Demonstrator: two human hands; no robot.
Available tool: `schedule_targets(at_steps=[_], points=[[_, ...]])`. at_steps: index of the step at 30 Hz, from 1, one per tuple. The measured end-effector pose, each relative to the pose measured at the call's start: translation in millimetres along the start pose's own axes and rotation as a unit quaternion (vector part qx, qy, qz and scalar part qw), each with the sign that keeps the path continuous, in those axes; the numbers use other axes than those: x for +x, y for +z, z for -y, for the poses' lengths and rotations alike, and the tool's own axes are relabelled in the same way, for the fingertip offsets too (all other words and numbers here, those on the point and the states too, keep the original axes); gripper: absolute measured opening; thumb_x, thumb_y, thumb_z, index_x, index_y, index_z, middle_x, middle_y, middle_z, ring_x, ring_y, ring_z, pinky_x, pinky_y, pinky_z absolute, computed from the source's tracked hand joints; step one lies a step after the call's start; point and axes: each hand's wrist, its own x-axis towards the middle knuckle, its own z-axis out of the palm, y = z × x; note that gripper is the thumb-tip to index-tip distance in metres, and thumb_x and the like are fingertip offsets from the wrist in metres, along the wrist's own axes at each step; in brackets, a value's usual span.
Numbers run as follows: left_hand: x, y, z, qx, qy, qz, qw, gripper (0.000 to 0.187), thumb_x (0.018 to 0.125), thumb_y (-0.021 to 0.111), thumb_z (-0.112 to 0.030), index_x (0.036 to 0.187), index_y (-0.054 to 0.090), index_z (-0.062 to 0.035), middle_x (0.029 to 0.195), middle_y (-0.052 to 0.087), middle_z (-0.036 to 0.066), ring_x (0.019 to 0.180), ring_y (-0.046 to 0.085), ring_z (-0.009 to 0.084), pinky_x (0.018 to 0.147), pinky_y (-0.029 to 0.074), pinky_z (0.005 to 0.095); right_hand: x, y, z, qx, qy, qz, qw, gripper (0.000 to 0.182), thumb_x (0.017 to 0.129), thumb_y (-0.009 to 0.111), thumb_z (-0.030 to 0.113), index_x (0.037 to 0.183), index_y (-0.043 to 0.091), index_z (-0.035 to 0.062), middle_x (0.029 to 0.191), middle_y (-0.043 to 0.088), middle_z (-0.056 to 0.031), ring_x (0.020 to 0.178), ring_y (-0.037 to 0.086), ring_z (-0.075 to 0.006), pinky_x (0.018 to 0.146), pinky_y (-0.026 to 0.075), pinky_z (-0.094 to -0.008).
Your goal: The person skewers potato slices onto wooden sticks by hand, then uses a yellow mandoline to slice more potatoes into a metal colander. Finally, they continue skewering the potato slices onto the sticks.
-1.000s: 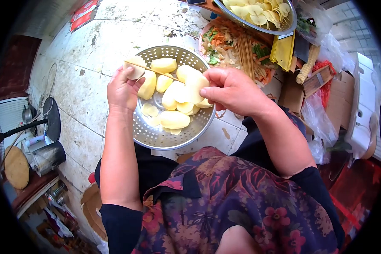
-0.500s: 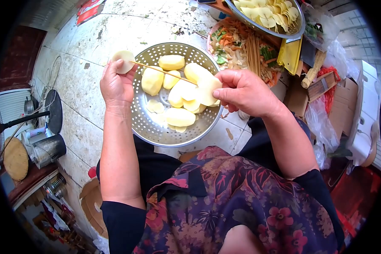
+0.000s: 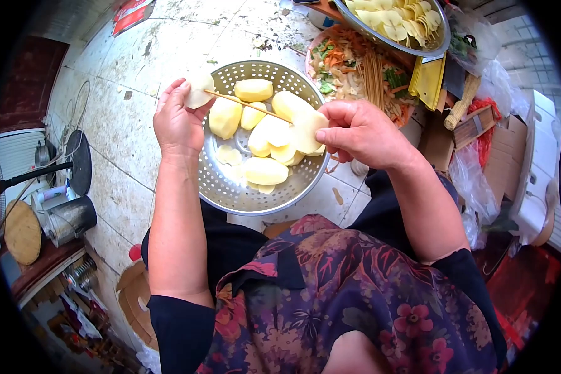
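A thin wooden skewer (image 3: 246, 105) spans the space between my hands, over a metal colander (image 3: 229, 198). My left hand (image 3: 179, 121) pinches a round pale potato slice (image 3: 198, 89), which the skewer's left end meets. At the other end, my right hand (image 3: 358, 134) is closed on a potato slice (image 3: 306, 129) that hides the skewer's right end. Below lie several peeled potatoes (image 3: 266, 171) and a few loose slices (image 3: 229, 155) in the colander.
At the top right stands a metal bowl (image 3: 439, 50) of skewered potato slices. Under it, vegetable scraps (image 3: 336, 59) and a bundle of skewers (image 3: 373, 78) lie together. Plastic bags (image 3: 470, 187) and cardboard (image 3: 508, 153) crowd the right; a metal pot (image 3: 73, 221) is at left.
My left hand has moved to the right with its slice, closer to my right hand. A shorter stretch of skewer shows between the slices. My right hand has barely moved.
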Motion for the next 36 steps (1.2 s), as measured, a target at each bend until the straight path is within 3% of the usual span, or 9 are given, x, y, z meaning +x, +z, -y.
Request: schedule_targets(at_steps=[6, 9, 13, 24, 28, 29, 32, 34, 36], points=[[-0.2, -5.2, 1.0, -0.039, -0.088, 0.052, 0.994, 0.026, 0.095, 0.054, -0.016, 0.116, 0.053, 0.0003, 0.107, 0.061, 0.014, 0.096, 0.063, 0.0242, 0.081, 0.058, 0.0392, 3.5, 0.7, -5.9, 0.012, 0.001, 0.010, 1.000, 0.013, 0.090, 0.063, 0.014, 0.097, 0.065, 0.0028, 0.066, 0.057, 0.0015, 0.051, 0.051, -0.0046, 0.047, 0.042, -0.0193], [-18.9, 10.3, 5.3, 0.005, -0.127, 0.104, 0.986, 0.020, 0.094, 0.057, -0.017, 0.104, 0.058, 0.0001, 0.103, 0.065, 0.014, 0.090, 0.066, 0.0235, 0.082, 0.058, 0.0408, 8.8, 6.5, -12.1, 0.010, 0.000, -0.008, 1.000, 0.012, 0.090, 0.063, 0.013, 0.095, 0.064, 0.0025, 0.067, 0.057, 0.0012, 0.052, 0.052, -0.0048, 0.047, 0.043, -0.0199], [-49.0, 33.1, 15.3, 0.040, -0.187, 0.168, 0.967, 0.021, 0.095, 0.057, -0.019, 0.106, 0.057, -0.0007, 0.104, 0.065, 0.013, 0.093, 0.066, 0.0234, 0.081, 0.058, 0.0401, 14.3, 11.2, -10.8, 0.026, 0.012, -0.017, 0.999, 0.012, 0.091, 0.062, 0.014, 0.094, 0.064, 0.0026, 0.067, 0.057, 0.0008, 0.052, 0.052, -0.0059, 0.047, 0.043, -0.0207], [-53.9, 39.7, 17.9, 0.055, -0.204, 0.190, 0.959, 0.029, 0.095, 0.056, -0.024, 0.110, 0.056, 0.0003, 0.105, 0.065, 0.013, 0.093, 0.067, 0.0220, 0.078, 0.057, 0.0363, 20.9, 9.8, -14.3, 0.070, 0.009, -0.017, 0.997, 0.016, 0.087, 0.062, 0.013, 0.096, 0.066, 0.0001, 0.068, 0.060, -0.0030, 0.052, 0.055, -0.0085, 0.046, 0.044, -0.0239], [-32.5, 32.6, 27.8, 0.055, -0.203, 0.124, 0.970, 0.028, 0.094, 0.057, -0.028, 0.107, 0.057, -0.0032, 0.101, 0.067, 0.010, 0.087, 0.067, 0.0197, 0.074, 0.057, 0.0342, 19.0, 6.4, -9.6, 0.089, -0.015, -0.047, 0.995, 0.014, 0.087, 0.062, 0.012, 0.093, 0.065, -0.0001, 0.067, 0.059, -0.0021, 0.052, 0.055, -0.0080, 0.046, 0.044, -0.0233], [-28.6, 32.5, 32.4, 0.147, -0.167, 0.103, 0.969, 0.026, 0.094, 0.058, -0.026, 0.107, 0.058, -0.0034, 0.099, 0.067, 0.010, 0.086, 0.067, 0.0192, 0.073, 0.057, 0.0331, 18.6, 4.5, -8.7, 0.100, -0.020, -0.044, 0.994, 0.013, 0.087, 0.062, 0.012, 0.091, 0.065, 0.0002, 0.067, 0.059, -0.0015, 0.052, 0.055, -0.0074, 0.046, 0.044, -0.0227], [-18.2, 18.1, 69.3, 0.318, -0.116, 0.116, 0.934, 0.033, 0.086, 0.067, -0.029, 0.105, 0.061, -0.0026, 0.091, 0.067, 0.011, 0.078, 0.067, 0.0217, 0.070, 0.055, 0.0330, 16.7, 5.7, -8.7, 0.112, -0.022, -0.047, 0.992, 0.013, 0.088, 0.062, 0.012, 0.093, 0.065, 0.0005, 0.067, 0.059, -0.0009, 0.052, 0.055, -0.0062, 0.047, 0.044, -0.0219], [-21.3, 15.7, 92.7, 0.614, 0.023, 0.217, 0.759, 0.036, 0.081, 0.072, -0.027, 0.108, 0.063, -0.0054, 0.091, 0.068, 0.011, 0.084, 0.068, 0.0282, 0.073, 0.054, 0.0371, 15.3, 7.1, -9.2, 0.105, -0.023, -0.042, 0.993, 0.013, 0.088, 0.062, 0.012, 0.094, 0.066, 0.0003, 0.068, 0.059, -0.0007, 0.052, 0.054, -0.0059, 0.047, 0.045, -0.0217], [-27.8, 13.6, 105.4, 0.655, 0.027, 0.234, 0.718, 0.048, 0.075, 0.077, -0.024, 0.117, 0.061, -0.0101, 0.097, 0.068, 0.013, 0.091, 0.066, 0.0332, 0.078, 0.053, 0.0408, 14.5, 8.4, -8.8, 0.099, -0.024, -0.037, 0.994, 0.014, 0.088, 0.062, 0.012, 0.095, 0.066, 0.0002, 0.068, 0.059, -0.0004, 0.052, 0.054, -0.0057, 0.047, 0.045, -0.0215]])
